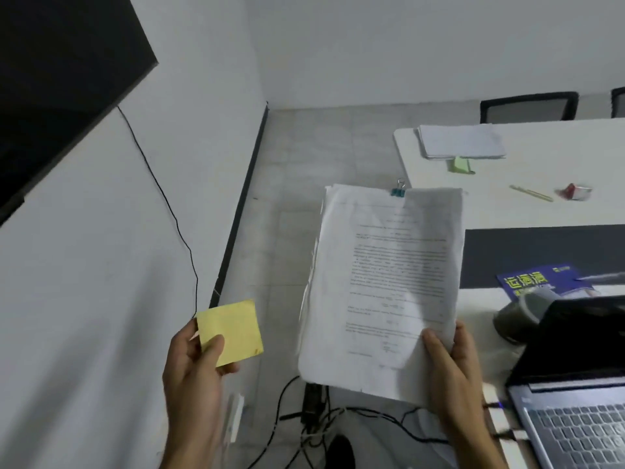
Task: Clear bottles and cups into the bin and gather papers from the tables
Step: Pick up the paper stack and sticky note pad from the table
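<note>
Two hands raised in front of the body, both occupied. Left hand clenched in a grip on a pad of yellow sticky notes, thumb across its lower front, fingers behind; pad held over the floor near the white wall. Right hand grips a thick stack of printed papers by its lower right corner, thumb on the top sheet, fingers underneath. Stack is held upright and tilted slightly, off the tabletop, left of the table edge. A blue binder clip sits on its top edge. Print too blurred to read.

On the far white tabletop: another pile of papers near the corner, a green sticky pad just beside its near edge, a pale stick-like thing, a red-and-white crumpled wrapper near it. Black chair backs behind that table.

Nearer right: blue booklet with yellow characters, open laptop at the lower right corner, a dark rounded item between them, not identifiable.

Floor below: tangle of black cables. Dark screen mounted on the wall upper left, a thin cable trailing down from it.
</note>
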The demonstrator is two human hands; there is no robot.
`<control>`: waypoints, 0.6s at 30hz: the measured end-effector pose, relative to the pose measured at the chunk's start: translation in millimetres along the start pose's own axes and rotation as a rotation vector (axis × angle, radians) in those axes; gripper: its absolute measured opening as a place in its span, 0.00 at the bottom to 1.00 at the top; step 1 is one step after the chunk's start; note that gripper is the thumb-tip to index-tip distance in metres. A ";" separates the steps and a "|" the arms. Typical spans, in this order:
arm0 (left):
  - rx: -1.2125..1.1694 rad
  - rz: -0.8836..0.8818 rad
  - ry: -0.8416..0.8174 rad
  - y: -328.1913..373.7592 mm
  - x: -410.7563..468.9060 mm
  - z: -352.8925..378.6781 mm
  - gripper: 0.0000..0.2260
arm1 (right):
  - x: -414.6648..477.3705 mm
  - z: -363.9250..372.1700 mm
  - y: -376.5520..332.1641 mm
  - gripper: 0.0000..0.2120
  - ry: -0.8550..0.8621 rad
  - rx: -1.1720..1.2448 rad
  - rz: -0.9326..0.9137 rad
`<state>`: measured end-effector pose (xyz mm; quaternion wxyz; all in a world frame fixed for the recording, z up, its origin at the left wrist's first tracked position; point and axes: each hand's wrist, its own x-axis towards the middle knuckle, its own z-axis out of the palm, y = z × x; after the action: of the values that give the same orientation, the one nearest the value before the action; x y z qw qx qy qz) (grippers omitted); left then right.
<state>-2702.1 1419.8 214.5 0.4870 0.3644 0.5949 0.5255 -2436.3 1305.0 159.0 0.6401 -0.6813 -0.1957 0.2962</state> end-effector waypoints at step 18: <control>0.032 -0.014 -0.143 28.9 389.2 263.2 0.16 | 340.7 226.0 -36.3 0.11 0.170 -0.072 0.076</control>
<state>-2552.3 1864.2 173.3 0.5261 0.4047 0.5693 0.4852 -2325.2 1699.8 141.6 0.6177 -0.7335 -0.1253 0.2544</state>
